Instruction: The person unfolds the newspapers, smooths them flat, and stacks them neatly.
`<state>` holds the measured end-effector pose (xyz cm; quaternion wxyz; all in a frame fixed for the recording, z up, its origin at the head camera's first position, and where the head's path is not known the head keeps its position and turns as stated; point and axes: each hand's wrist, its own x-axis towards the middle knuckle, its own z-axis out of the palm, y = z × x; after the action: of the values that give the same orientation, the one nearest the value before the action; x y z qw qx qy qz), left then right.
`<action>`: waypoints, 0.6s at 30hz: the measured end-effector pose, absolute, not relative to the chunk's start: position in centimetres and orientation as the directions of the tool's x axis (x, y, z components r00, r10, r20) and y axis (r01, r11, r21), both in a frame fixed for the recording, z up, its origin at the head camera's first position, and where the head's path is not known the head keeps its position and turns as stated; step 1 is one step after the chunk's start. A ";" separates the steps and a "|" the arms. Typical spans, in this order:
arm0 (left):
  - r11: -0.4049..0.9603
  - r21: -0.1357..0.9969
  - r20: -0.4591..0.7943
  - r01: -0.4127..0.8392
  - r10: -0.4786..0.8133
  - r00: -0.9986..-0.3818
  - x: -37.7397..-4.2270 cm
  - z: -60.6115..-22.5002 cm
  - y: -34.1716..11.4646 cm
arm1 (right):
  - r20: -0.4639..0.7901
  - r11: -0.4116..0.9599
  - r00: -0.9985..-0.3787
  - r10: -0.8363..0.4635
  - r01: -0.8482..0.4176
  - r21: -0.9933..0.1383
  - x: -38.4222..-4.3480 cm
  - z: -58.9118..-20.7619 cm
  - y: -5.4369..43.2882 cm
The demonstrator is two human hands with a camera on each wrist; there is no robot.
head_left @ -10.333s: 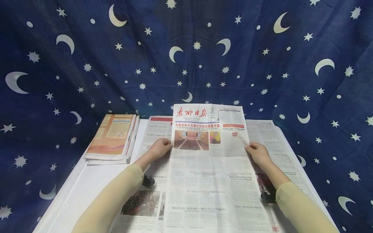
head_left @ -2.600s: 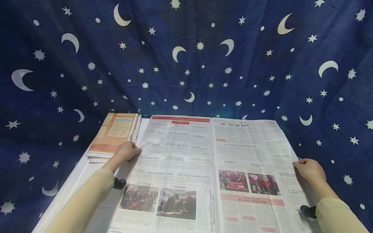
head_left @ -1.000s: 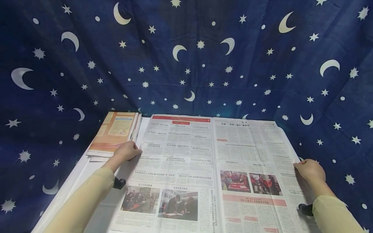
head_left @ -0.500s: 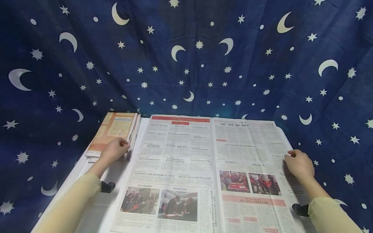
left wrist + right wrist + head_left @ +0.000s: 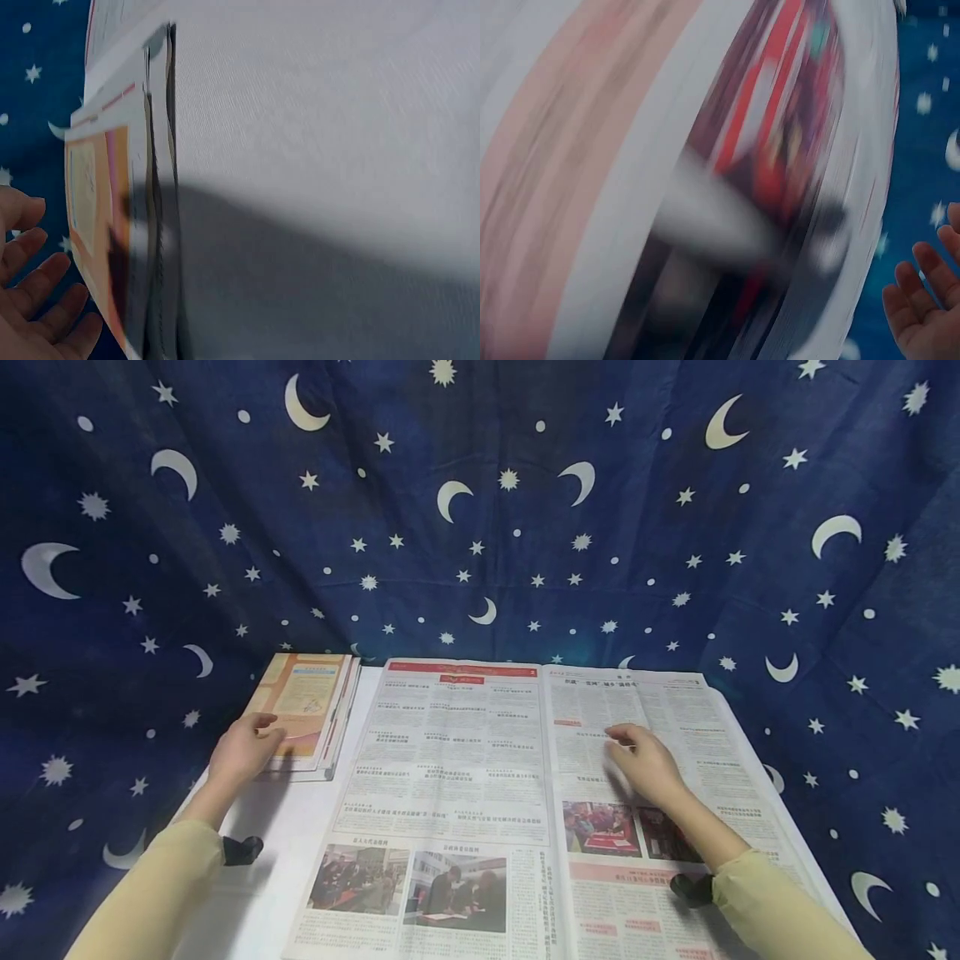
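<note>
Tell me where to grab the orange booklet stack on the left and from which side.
Take the stack of booklets by its near left corner, coming in from the left, where the left hand already rests. That edge overhangs nothing and lies free of the open newspaper, while the right side sits close against the paper. Slide fingers under, thumb on top, probably.

Motion blur smears the newspaper (image 5: 705, 180) in the right wrist view.

A large printed paper newspaper (image 5: 480, 793) lies open and flat across the white table's middle and right side. A stack of orange-covered paper magazines (image 5: 303, 710) sits at the far left corner.
</note>
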<state>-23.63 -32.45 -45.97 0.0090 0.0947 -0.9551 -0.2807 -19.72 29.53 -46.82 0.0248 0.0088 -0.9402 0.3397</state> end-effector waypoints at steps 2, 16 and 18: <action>0.818 0.537 -0.060 -0.208 -0.209 -0.976 -23.5 -46.0 -33.0 | 0.045 0.737 -0.998 -0.043 -0.062 -0.674 -19.9 -46.9 27.4; 0.799 0.490 -0.170 -0.349 -0.305 -0.937 -23.7 -46.4 -35.7 | -0.055 0.512 -0.955 -0.290 -0.107 -0.852 -20.3 -47.4 13.4; 0.794 0.480 -0.203 -0.373 -0.314 -0.928 -23.9 -46.5 -36.1 | -0.065 0.487 -0.944 -0.323 -0.107 -0.867 -20.5 -47.6 12.0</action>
<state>-23.88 -36.08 -46.49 -0.0563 0.1818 -0.9453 -0.2648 -20.45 11.96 -47.60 -0.1104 0.1257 -0.8553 0.4904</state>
